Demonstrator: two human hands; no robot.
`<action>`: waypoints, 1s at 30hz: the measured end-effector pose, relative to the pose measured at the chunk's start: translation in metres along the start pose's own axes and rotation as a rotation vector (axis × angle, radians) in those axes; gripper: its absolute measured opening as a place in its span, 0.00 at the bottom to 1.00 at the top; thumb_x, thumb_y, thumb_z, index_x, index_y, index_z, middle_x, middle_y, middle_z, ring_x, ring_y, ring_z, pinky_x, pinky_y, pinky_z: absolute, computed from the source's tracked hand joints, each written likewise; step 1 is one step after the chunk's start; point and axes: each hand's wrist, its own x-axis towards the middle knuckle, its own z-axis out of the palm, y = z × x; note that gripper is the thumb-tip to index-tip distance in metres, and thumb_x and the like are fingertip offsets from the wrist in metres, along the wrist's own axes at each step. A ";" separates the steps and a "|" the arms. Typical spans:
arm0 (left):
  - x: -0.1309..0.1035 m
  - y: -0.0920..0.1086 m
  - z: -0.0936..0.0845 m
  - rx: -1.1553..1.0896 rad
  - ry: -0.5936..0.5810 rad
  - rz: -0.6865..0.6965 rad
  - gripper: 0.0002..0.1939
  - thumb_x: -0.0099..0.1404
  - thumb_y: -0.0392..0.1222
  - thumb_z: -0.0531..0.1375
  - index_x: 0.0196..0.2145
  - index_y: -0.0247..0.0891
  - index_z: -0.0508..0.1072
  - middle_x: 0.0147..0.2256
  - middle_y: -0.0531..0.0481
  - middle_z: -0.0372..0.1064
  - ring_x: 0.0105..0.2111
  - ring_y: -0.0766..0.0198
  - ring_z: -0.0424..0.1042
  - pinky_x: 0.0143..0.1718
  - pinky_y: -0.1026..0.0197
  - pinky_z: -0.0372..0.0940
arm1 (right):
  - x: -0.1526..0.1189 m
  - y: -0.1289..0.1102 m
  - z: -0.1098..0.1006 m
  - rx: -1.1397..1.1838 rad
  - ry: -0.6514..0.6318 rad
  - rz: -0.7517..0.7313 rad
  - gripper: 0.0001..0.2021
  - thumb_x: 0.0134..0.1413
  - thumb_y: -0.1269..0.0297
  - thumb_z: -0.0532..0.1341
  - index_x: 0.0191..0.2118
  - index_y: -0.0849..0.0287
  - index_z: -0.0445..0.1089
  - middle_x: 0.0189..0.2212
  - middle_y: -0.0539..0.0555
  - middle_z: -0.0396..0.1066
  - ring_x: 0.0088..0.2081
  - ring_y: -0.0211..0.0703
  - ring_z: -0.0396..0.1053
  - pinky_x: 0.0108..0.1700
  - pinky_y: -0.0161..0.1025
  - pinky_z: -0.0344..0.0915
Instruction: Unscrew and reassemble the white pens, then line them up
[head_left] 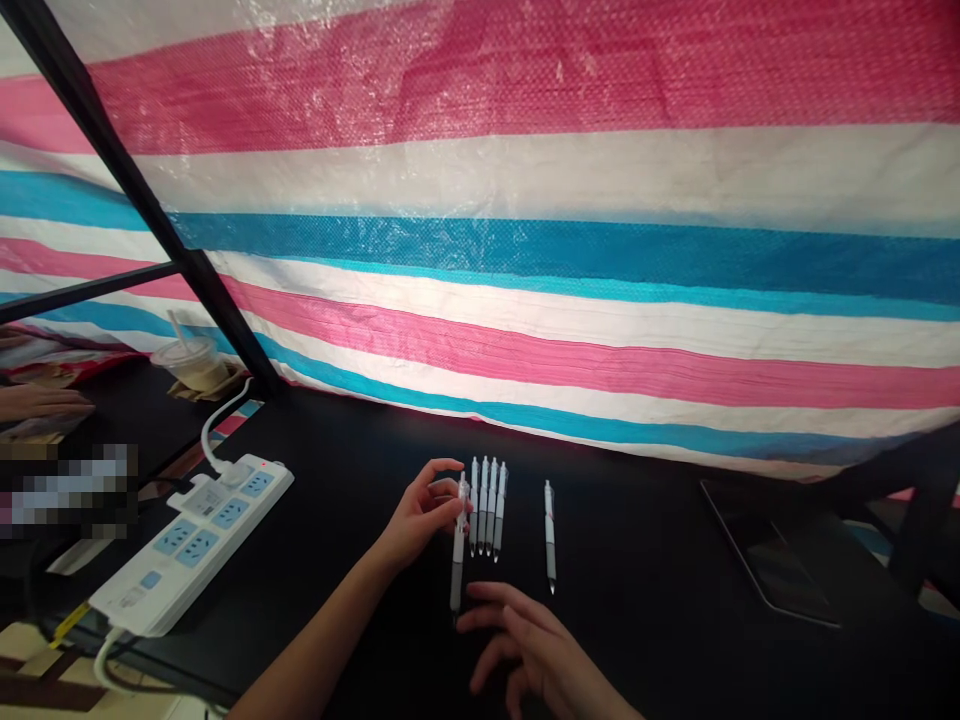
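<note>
My left hand (pixel 421 517) pinches the upper part of a white pen with a grey grip (pixel 457 560), its tip pointing down toward me. Just right of that pen, several similar white pens (pixel 490 507) lie side by side in a row on the black table (pixel 630 620). One more white pen (pixel 550 535) lies apart, farther right. My right hand (pixel 525 645) hovers near the lower end of the held pen, fingers spread, with nothing in it.
A white power strip (pixel 199 545) with a plugged-in cable lies at the left. A dark tablet (pixel 772 555) rests at the right. Behind the table hangs a striped sheet (pixel 562 260). A lidded cup (pixel 191 362) and another person's hand (pixel 45 403) are at the far left.
</note>
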 end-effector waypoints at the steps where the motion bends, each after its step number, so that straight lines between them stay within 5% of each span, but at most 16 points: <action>1: 0.000 0.000 0.000 0.006 0.007 -0.004 0.20 0.61 0.39 0.66 0.50 0.43 0.66 0.31 0.54 0.70 0.27 0.67 0.72 0.27 0.65 0.68 | 0.000 -0.001 -0.001 -0.003 -0.012 -0.010 0.28 0.56 0.47 0.60 0.57 0.59 0.65 0.50 0.66 0.70 0.39 0.50 0.76 0.20 0.28 0.65; 7: 0.000 0.001 0.004 0.026 0.015 -0.019 0.16 0.58 0.39 0.68 0.42 0.40 0.67 0.29 0.54 0.70 0.26 0.66 0.72 0.23 0.67 0.69 | -0.001 -0.003 -0.003 -0.010 -0.101 -0.017 0.29 0.57 0.47 0.59 0.61 0.55 0.62 0.57 0.67 0.64 0.51 0.56 0.69 0.24 0.30 0.68; 30: 0.002 0.007 0.002 -0.022 0.133 -0.010 0.18 0.55 0.41 0.69 0.41 0.42 0.67 0.29 0.55 0.70 0.25 0.66 0.72 0.26 0.64 0.69 | 0.000 0.000 -0.005 0.020 -0.100 -0.047 0.27 0.58 0.48 0.58 0.56 0.61 0.66 0.50 0.67 0.71 0.46 0.54 0.72 0.24 0.31 0.67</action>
